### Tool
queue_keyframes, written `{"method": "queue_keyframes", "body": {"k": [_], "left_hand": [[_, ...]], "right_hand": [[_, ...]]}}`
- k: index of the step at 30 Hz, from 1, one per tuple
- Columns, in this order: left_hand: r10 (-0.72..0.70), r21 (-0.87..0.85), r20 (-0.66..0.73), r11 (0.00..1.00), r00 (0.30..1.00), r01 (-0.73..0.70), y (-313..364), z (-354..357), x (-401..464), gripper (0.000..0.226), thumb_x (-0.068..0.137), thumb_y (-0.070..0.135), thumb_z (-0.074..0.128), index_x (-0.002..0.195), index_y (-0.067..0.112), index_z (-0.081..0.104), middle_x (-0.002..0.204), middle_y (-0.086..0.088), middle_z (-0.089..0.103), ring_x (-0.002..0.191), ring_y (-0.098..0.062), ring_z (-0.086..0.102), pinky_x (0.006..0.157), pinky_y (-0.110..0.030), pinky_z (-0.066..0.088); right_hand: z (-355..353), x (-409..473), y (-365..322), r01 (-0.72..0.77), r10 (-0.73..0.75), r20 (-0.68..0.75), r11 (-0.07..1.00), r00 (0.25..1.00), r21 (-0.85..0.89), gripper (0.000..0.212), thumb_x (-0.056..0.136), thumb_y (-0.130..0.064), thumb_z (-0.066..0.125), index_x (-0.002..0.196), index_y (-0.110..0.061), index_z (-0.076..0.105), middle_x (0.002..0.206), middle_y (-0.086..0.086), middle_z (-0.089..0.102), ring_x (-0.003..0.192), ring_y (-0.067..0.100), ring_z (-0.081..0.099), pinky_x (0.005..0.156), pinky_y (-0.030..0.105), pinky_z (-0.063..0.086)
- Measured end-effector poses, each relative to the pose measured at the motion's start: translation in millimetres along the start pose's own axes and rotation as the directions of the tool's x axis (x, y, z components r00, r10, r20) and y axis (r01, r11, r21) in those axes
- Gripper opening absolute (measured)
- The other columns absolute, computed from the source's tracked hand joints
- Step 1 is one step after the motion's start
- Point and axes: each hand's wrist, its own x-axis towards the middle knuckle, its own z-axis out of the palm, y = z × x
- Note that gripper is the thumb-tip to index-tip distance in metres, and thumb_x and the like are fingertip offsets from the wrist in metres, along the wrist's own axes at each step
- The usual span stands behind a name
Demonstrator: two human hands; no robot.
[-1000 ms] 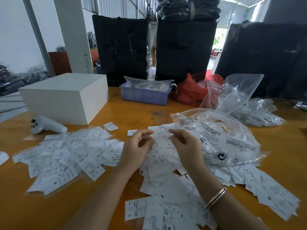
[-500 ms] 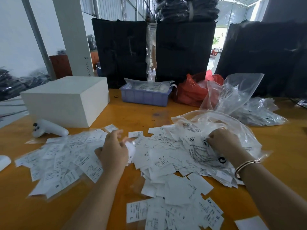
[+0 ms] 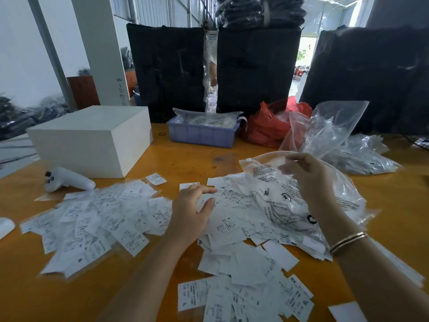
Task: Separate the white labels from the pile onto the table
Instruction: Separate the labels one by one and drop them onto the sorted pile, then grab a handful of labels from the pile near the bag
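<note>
Risk: sorted and unsorted labels could mix on the worktop point(image 3: 394, 201).
Near to far: left hand point(image 3: 190, 213) open, flat on the pile point(image 3: 234, 226), just beside the separated labels point(image 3: 92, 219), could smear them together; right hand point(image 3: 306, 180) pinches the bag point(image 3: 336, 194) rim, a lift may spill more.

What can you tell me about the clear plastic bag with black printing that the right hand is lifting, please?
The clear plastic bag is thin, crinkled film with a zip-style strip along its raised upper edge and black warning text and symbols printed on its face. The right hand pinches that top edge and holds it up, while the bag's lower part drapes over the pile of white labels on the orange table. Labels show through it. The left hand is beside it, not touching it.
</note>
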Motion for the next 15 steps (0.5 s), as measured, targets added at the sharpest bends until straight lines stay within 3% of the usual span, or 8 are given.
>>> {"method": "queue_keyframes", "body": {"k": [3,7,11,15], "left_hand": [[-0.034,-0.231,0.120,0.971,0.992,0.061,9,-5,-2,0.014,0.093,0.042,0.052,0.106,0.045,0.053,0.110,0.031,0.052,0.107,0.006,0.050,0.079,-0.003,0.040],[-0.068,-0.335,0.225,0.931,0.972,0.142,11,-7,-1,0.031,0.080,0.067,0.044,0.108,0.054,0.048,0.110,0.039,0.049,0.103,0.023,0.046,0.070,0.000,0.040],[-0.027,-0.314,0.233,0.944,0.972,0.101,7,-6,-2,0.034,0.077,0.069,0.057,0.098,0.043,0.063,0.096,0.032,0.064,0.096,0.013,0.056,0.077,-0.011,0.043],[-0.092,-0.275,0.132,0.953,0.987,0.126,1,-2,1,0.003,0.085,0.038,0.065,0.084,0.035,0.066,0.077,0.025,0.067,0.077,0.010,0.061,0.066,-0.004,0.044]], "right_hand": [[20,-23,-11,-0.092,0.023,0.257,0.962,0.966,0.258,0.016,0.092,-0.008,0.056,0.094,-0.021,0.064,0.079,0.002,0.073,0.072,0.011,0.067,0.061,0.016,0.050],[44,-47,-11,-0.162,-0.002,0.489,0.943,0.872,0.291,0.018,0.091,-0.006,0.055,0.105,-0.017,0.059,0.079,0.004,0.074,0.070,0.012,0.068,0.061,0.016,0.050],[58,-59,-6,-0.086,-0.015,0.539,0.983,0.842,0.162,0.024,0.091,-0.012,0.058,0.111,-0.025,0.056,0.077,-0.002,0.074,0.070,0.008,0.067,0.062,0.014,0.049],[59,-63,2,-0.112,0.017,0.506,0.981,0.863,0.158,0.028,0.097,-0.010,0.047,0.117,-0.030,0.051,0.090,-0.004,0.073,0.079,0.007,0.065,0.069,0.017,0.050]]}}
